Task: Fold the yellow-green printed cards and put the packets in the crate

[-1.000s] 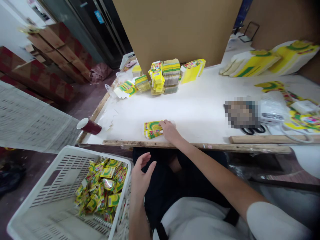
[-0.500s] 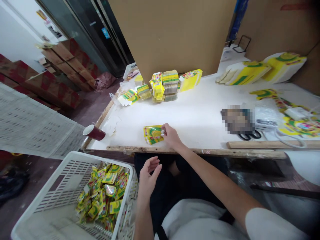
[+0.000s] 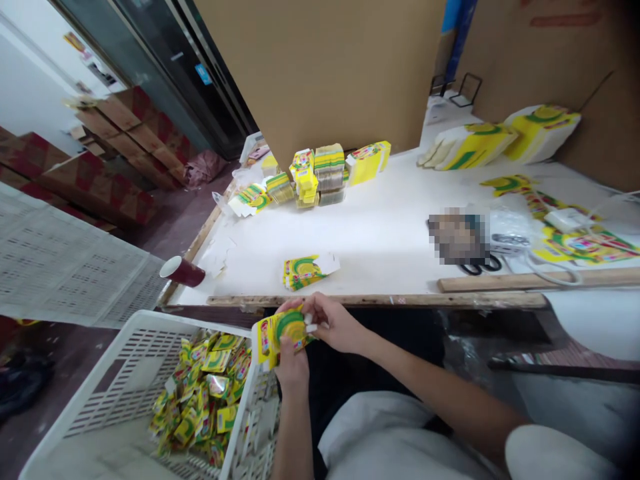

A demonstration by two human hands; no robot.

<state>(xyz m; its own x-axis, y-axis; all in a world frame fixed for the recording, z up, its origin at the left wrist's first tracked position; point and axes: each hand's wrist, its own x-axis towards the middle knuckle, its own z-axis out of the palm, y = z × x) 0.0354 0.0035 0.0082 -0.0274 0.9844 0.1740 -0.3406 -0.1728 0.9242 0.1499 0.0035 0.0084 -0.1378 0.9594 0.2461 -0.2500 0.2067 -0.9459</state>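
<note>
My left hand (image 3: pixel 294 360) is closed on a yellow and green packet (image 3: pixel 276 335), its thumb across the front. At the packet's right end my right hand (image 3: pixel 327 323) pinches something small and white, touching the packet. Both hands are just off the table's front edge, above my lap. On the white table behind them lies a small stack of similar packets (image 3: pixel 303 270) with a white flap at its right. To the left, a white plastic crate (image 3: pixel 135 320) holds a heap of yellow packets (image 3: pixel 203 393).
A dark red cup (image 3: pixel 184 272) lies tilted at the table's left corner. Stacked yellow cartons (image 3: pixel 330 167) stand at the back. Black-handled scissors (image 3: pixel 480 265), a wooden strip (image 3: pixel 490 280) and a white cable (image 3: pixel 560 277) are at the right.
My right hand has moved from the table stack toward me, bringing a packet. My left hand, open and empty before, has risen and closed on it. The view has shifted slightly.
</note>
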